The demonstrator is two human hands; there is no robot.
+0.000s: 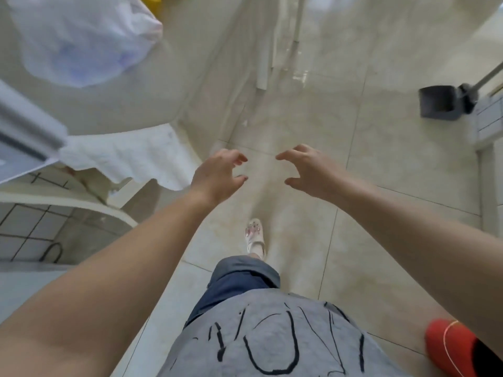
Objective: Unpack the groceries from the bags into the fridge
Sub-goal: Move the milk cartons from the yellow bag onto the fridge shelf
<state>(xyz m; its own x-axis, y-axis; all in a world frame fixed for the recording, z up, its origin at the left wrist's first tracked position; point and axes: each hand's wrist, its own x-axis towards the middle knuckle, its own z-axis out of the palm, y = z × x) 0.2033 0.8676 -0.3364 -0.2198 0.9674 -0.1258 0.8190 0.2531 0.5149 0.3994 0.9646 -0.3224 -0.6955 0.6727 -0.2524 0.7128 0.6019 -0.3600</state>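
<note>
Bag (81,39) blurred, cut off, contents unclear

Below the grips lies a glossy beige tiled floor (340,137) with thin dark grout lines. Far to their right, against the wall, stands a dark grey dustpan (438,102) with a long handle running up out of view. To the left of the grips, a white crumpled tablecloth (130,156) hangs off the round table (114,104). Nearer the viewer than the grips, a pale sandal (255,237) steps on the tiles, under a blue trouser leg (242,278) and a grey shirt (272,338) with black scrawl. A red object (449,346) sits low right, blurred.
</note>
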